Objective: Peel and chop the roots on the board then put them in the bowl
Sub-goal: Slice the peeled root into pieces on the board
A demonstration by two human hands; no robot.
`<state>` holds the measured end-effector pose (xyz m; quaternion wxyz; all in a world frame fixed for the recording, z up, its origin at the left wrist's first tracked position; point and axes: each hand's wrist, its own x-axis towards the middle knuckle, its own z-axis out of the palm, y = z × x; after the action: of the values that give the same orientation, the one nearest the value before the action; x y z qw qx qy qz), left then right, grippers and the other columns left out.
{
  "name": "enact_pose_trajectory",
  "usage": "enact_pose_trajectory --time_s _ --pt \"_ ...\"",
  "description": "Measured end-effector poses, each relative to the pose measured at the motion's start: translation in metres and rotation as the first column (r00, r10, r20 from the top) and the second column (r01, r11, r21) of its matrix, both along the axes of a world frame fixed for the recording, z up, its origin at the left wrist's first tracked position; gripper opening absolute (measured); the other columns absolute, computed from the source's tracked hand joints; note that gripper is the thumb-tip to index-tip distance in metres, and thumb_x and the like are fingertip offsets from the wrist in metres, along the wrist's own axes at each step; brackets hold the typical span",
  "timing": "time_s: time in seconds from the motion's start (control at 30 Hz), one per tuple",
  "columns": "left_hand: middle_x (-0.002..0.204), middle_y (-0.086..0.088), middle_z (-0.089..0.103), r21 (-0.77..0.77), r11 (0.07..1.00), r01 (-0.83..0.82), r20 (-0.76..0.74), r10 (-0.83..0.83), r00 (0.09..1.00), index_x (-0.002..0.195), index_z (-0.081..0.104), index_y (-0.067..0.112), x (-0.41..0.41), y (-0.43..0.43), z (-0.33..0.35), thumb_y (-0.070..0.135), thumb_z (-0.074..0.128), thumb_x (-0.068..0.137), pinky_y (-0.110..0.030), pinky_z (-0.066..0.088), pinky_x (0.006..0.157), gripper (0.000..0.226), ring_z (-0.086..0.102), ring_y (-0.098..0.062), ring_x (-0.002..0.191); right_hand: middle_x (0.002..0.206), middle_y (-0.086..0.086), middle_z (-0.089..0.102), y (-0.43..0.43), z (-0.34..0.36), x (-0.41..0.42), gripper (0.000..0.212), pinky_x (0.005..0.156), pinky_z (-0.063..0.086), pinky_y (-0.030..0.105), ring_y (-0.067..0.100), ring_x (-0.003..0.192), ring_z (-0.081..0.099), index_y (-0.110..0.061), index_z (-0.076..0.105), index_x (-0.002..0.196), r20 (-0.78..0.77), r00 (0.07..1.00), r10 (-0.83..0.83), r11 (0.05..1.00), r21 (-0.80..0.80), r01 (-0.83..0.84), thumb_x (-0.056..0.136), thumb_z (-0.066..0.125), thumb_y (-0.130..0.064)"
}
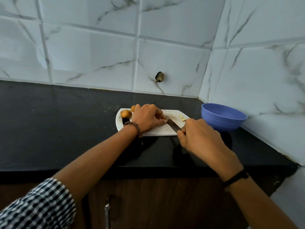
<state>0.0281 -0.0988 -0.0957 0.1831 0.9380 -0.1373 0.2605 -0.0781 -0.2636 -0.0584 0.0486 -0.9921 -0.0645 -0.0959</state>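
A white cutting board [163, 130] lies on the black counter. Two unpeeled brown roots sit at its far left, a larger one [126, 113] and a smaller one [133, 108]. My left hand [146, 118] rests on the board with fingers curled over a piece that is mostly hidden beneath them. My right hand [198, 136] grips the handle of a knife [173, 124], whose blade tip meets my left fingertips. Pale cut pieces [182, 118] lie on the board's right part. The blue bowl [222, 117] stands just right of the board.
The black counter [66, 129] runs left and toward me, ending at a front edge above a dark wooden cabinet. Marble-patterned tiled walls close in behind and on the right, right next to the bowl. A small dark hole [159, 76] marks the back wall.
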Motion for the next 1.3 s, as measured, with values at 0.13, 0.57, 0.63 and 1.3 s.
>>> enact_pose_trajectory --time_s 0.13,0.57,0.63,1.3 --pt "0.09 0.014 0.069 -0.039 0.998 0.04 -0.043 -0.041 0.998 0.099 0.074 0.032 -0.001 0.001 0.002 0.052 0.066 0.084 -0.032 0.031 0.083 0.026 0.06 -0.008 0.09 0.086 0.004 0.062 -0.013 0.009 0.0 0.029 0.072 0.06 0.041 0.02 0.073 0.065 -0.016 0.067 0.11 0.022 1.0 -0.013 0.996 0.093 0.01 0.098 0.053 -0.039" --pt "0.089 0.022 0.066 -0.181 0.98 0.085 -0.117 -0.107 0.987 0.09 0.073 0.038 0.003 0.014 0.012 0.028 0.067 0.084 -0.045 0.042 0.099 0.013 0.059 -0.001 0.085 0.074 0.001 0.063 -0.016 0.002 0.004 0.031 0.065 0.058 0.033 0.014 0.066 0.063 -0.021 0.068 0.115 0.117 0.993 -0.015 0.976 0.216 -0.011 0.099 0.052 -0.041" --pt "0.084 0.021 0.065 -0.226 0.973 0.053 -0.075 -0.071 0.995 0.088 0.073 0.036 0.005 0.019 0.014 0.025 0.068 0.083 -0.047 0.044 0.098 0.013 0.06 -0.002 0.085 0.076 0.001 0.064 -0.012 -0.001 0.004 0.03 0.066 0.058 0.036 0.016 0.067 0.064 -0.023 0.07 0.112 0.129 0.992 -0.003 0.979 0.201 -0.024 0.098 0.051 -0.043" --pt "0.106 0.007 0.07 -0.083 0.955 -0.285 0.035 0.289 0.957 0.106 0.071 0.027 0.013 0.04 0.009 0.02 0.051 0.096 -0.037 0.027 0.089 0.023 0.054 -0.017 0.109 0.095 0.003 0.062 -0.022 -0.016 0.026 0.03 0.069 0.056 0.037 0.018 0.078 0.063 -0.027 0.069 0.114 0.103 0.995 -0.01 0.982 0.189 -0.01 0.097 0.052 -0.045"
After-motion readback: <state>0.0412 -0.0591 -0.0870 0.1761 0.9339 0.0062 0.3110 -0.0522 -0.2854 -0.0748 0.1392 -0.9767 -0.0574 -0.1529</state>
